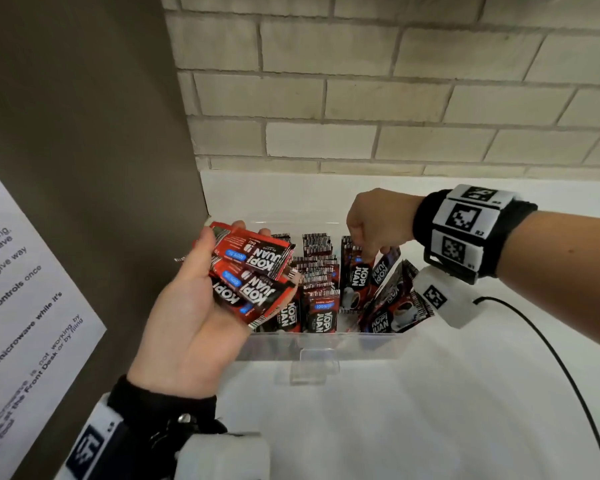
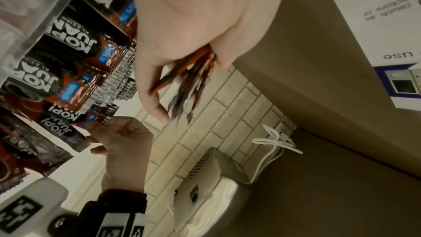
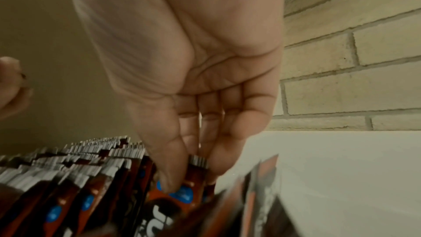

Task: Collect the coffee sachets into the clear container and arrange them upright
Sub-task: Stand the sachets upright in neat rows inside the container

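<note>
Sachets in the container: rows of coffee sachets (image 1: 317, 268) are standing upright inside the clear container (image 1: 326, 341), filling its left and middle; at its right end a few leaning sachets (image 1: 394, 299) are tilting toward the right wall.
Sachet being placed: the right hand (image 1: 374, 220) is reaching down into the container's right end, thumb and fingertips (image 3: 168, 181) pinching the top edge of one sachet (image 3: 182, 192) next to the upright rows.
Reserve: the left hand (image 1: 194, 306) is hovering palm-up over the container's left end, fingers curled round a loose fan of held sachets (image 1: 253, 271) lying flat.
Container: it is sitting on the white surface (image 1: 395, 410), close to the brick wall (image 1: 361, 98) behind it and just beside a brown panel (image 1: 84, 133) on its left.
Step in hand: judging by this, collecting is nearly over and upright arranging is going on.
Next move: it is likely calling for seating the pinched sachet vertically, righting the leaning ones, then feeding in the fan one at a time.
Risk: the slanting sachets may be blocking the slot.
</note>
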Tool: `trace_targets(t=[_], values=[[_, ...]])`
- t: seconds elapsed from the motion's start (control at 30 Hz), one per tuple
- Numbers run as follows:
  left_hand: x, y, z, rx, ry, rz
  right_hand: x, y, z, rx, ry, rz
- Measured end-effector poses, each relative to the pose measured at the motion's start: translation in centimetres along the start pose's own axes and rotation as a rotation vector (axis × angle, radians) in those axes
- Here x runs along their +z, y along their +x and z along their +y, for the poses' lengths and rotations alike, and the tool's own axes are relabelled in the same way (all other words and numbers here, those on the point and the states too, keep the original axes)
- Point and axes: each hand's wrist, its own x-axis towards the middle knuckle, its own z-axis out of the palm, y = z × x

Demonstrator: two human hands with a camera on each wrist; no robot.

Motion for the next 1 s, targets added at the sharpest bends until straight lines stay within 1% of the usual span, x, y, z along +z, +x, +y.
trace_targets(t=[0.1, 0.13, 0.2, 0.23, 0.27, 0.3, 0.33, 0.37, 0.4, 0.47, 0.5, 0.53, 0.6, 0.7, 0.8, 0.87, 0.93, 1.0], values=[[0.2, 0.1, -0.3, -0.009, 0.017, 0.048, -0.8, -0.2, -0.3, 0.038, -0.059, 0.022], [0.3, 0.1, -0.4, -0.008, 0.03, 0.059, -1.4, -0.5, -0.4, 0.041, -0.091, 0.053], [0.4, 0.1, -0.5, -0.005, 0.066, 0.051, -2.6, -1.3, -0.8, 0.011, -0.07, 0.194], [0.5, 0.1, -0.6, -0.004, 0.08, 0.028, -3.3, -1.8, -1.2, -0.019, 0.017, 0.284], [0.6, 0.0, -0.7, -0.005, 0.091, 0.003, -3.8, -2.5, -1.7, -0.055, 0.153, 0.353], [0.8, -0.1, -0.8, -0.014, 0.113, -0.024, -4.2, -3.3, -2.4, -0.098, 0.329, 0.379], [0.9, -0.3, -1.0, -0.033, 0.139, -0.061, -4.4, -4.1, -3.2, -0.142, 0.511, 0.352], [1.1, -0.5, -1.3, -0.056, 0.179, -0.101, -4.5, -4.8, -4.1, -0.182, 0.659, 0.28], [1.3, -0.7, -1.5, -0.074, 0.232, -0.136, -4.4, -5.4, -4.8, -0.212, 0.745, 0.183], [1.6, -1.0, -2.0, -0.068, 0.342, -0.178, -3.8, -5.9, -5.8, -0.259, 0.755, 0.005], [1.7, -1.0, -2.2, -0.058, 0.382, -0.181, -3.3, -5.9, -6.0, -0.276, 0.719, -0.034], [1.7, -1.0, -2.4, -0.058, 0.404, -0.186, -2.9, -5.8, -6.0, -0.284, 0.682, -0.036], [1.6, -1.0, -2.7, -0.063, 0.404, -0.194, -2.4, -5.5, -5.7, -0.274, 0.652, 0.006], [1.4, -1.0, -2.7, -0.066, 0.39, -0.216, -2.2, -5.2, -4.9, -0.22, 0.659, 0.032], [1.4, -1.4, -2.7, -0.074, 0.452, -0.25, -2.4, -4.9, -4.4, -0.188, 0.665, 0.062], [1.4, -1.6, -2.8, -0.053, 0.476, -0.22, -2.6, -4.8, -4.1, -0.177, 0.675, 0.071], [1.5, -1.7, -2.9, -0.021, 0.448, -0.151, -2.9, -5.0, -3.8, -0.193, 0.716, 0.08], [1.5, -1.6, -2.8, -0.008, 0.388, -0.082, -3.2, -5.4, -3.4, -0.254, 0.792, 0.154]])
